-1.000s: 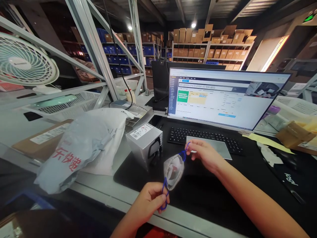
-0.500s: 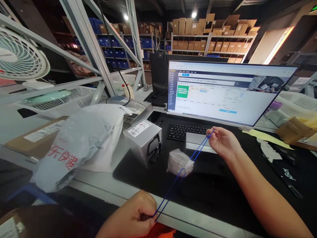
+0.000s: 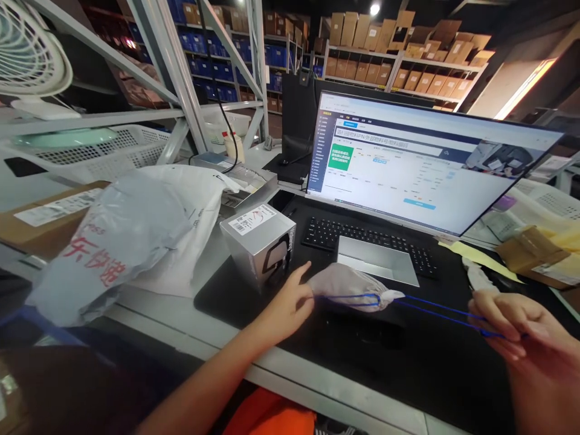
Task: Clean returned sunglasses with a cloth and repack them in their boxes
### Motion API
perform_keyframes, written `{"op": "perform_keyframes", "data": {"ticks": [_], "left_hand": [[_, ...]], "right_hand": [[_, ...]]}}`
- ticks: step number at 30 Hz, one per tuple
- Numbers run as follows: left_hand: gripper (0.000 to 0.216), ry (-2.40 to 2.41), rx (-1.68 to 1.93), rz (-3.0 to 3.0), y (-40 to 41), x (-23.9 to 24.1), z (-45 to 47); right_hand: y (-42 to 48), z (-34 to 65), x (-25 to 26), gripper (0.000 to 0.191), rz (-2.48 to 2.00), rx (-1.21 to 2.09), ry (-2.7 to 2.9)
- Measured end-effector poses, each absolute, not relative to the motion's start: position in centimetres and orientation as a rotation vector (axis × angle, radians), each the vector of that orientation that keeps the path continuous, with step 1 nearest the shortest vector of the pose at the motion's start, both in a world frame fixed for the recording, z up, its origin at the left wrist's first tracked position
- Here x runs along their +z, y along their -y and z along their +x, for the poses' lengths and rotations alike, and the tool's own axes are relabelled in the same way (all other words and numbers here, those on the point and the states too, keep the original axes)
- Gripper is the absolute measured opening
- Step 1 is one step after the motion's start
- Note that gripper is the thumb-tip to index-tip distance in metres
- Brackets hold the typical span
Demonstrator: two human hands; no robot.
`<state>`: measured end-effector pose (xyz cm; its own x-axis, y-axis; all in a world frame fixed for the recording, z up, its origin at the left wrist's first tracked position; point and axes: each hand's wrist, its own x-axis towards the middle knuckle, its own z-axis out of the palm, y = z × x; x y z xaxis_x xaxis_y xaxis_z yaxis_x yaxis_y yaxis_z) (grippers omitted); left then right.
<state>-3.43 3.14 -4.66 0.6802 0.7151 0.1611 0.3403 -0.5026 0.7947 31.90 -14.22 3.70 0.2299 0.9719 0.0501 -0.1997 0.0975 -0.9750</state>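
A light grey drawstring pouch point(image 3: 342, 284) hangs over the black mat, its gathered neck pointing right. Blue cord runs from the neck both ways. My left hand point(image 3: 292, 302) is at the pouch's left end, closed on one loop of the cord, with the index finger stretched out. On the right, my right hand point(image 3: 512, 326) pinches the other blue cord point(image 3: 437, 309) and holds it taut. Beside my left hand stands a silver printed box point(image 3: 258, 241) with a label on top. An open silver box part point(image 3: 376, 260) lies behind the pouch.
A keyboard point(image 3: 326, 232) and a monitor point(image 3: 389, 181) stand behind the open box part. Grey and white plastic mailers point(image 3: 118, 235) lie at the left, by a cardboard parcel point(image 3: 54, 211). A white crumpled piece and yellow paper point(image 3: 480, 260) lie at the right.
My right hand has moved right and nearer to me with its cord. My left hand has gone up and forward to the pouch. The pouch now lies stretched sideways, and the view has shifted slightly.
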Motion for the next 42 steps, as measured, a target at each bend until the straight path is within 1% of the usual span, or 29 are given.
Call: {"op": "perform_keyframes", "data": {"ticks": [4, 6, 9, 10, 12, 13, 16, 17, 18, 19, 21, 24, 26, 29, 31, 32, 34, 36, 37, 39, 42], "left_hand": [[0.018, -0.654, 0.546, 1.842, -4.2, -4.6, -2.7], [0.018, -0.643, 0.621, 1.821, -3.8, -4.0, -2.8], [0.019, -0.691, 0.799, 1.912, -2.5, -2.6, -2.5], [0.019, -0.721, 0.859, 1.965, -1.9, -2.0, -2.2], [0.020, -0.774, 0.965, 2.096, -0.5, -0.7, -1.4], [0.020, -0.776, 1.009, 2.164, 0.1, -0.1, -0.9], [0.019, -0.716, 1.063, 2.312, 1.4, 1.6, 0.5], [0.019, -0.699, 1.064, 2.330, 1.6, 1.9, 0.8], [0.018, -0.685, 1.060, 2.338, 1.8, 2.2, 1.0], [0.017, -0.668, 1.051, 2.336, 1.8, 2.2, 1.0], [0.016, -0.632, 1.035, 2.298, 1.9, 1.9, 0.6], [0.040, -0.670, 1.090, 2.281, 2.2, 0.2, -0.6], [0.049, -0.666, 1.063, 2.435, 2.6, -1.2, -1.4], [0.048, -0.489, 0.820, 2.763, 3.2, -3.3, -1.9], [0.039, -0.467, 0.749, 2.858, 3.6, -4.6, -1.8], [0.034, -0.493, 0.778, 2.871, 3.8, -5.2, -1.7], [0.032, -0.529, 0.882, 2.838, 4.2, -6.2, -1.6], [0.036, -0.508, 0.913, 2.743, 4.5, -6.9, -1.7], [0.038, -0.500, 0.892, 2.689, 4.6, -7.1, -1.9], [0.040, -0.518, 0.824, 2.598, 4.7, -7.3, -2.3], [0.037, -0.595, 0.824, 2.488, 4.7, -7.5, -2.7]], "right_hand": [[15.2, 33.5, 2.9, 0.040, -1.164, 1.090, 0.887], [14.0, 33.8, 2.6, 0.043, -1.195, 1.075, 0.827], [11.5, 32.0, 2.6, 0.032, -1.329, 0.954, 0.739], [10.7, 30.7, 2.7, 0.032, -1.350, 0.917, 0.778], [9.5, 27.5, 3.0, 0.042, -1.337, 0.880, 0.971], [9.2, 25.8, 3.3, 0.050, -1.326, 0.858, 1.115], [9.1, 21.3, 4.0, 0.100, -1.430, 0.747, 1.599], [9.1, 20.3, 4.2, 0.109, -1.504, 0.685, 1.730], [9.2, 19.7, 4.4, 0.111, -1.581, 0.610, 1.829], [9.2, 19.5, 4.6, 0.108, -1.640, 0.531, 1.884], [9.0, 20.1, 5.0, 0.094, -1.698, 0.429, 1.852], [8.5, 23.1, 5.8, 0.067, -1.672, 0.488, 1.482], [8.4, 25.2, 6.4, 0.057, -1.548, 0.584, 1.161], [8.9, 26.8, 6.8, 0.047, -1.308, 0.692, 0.842], [9.4, 26.2, 6.5, 0.041, -1.223, 0.758, 0.751], [9.6, 25.5, 6.2, 0.042, -1.202, 0.795, 0.755], [9.8, 23.7, 5.2, 0.047, -1.179, 0.884, 0.876], [9.8, 22.0, 3.7, 0.051, -1.194, 0.941, 1.142], [9.6, 21.4, 2.9, 0.051, -1.238, 0.918, 1.311], [9.3, 20.6, 1.6, 0.049, -1.438, 0.752, 1.689], [8.7, 19.8, 0.8, 0.045, -1.947, 0.409, 2.153]]}}
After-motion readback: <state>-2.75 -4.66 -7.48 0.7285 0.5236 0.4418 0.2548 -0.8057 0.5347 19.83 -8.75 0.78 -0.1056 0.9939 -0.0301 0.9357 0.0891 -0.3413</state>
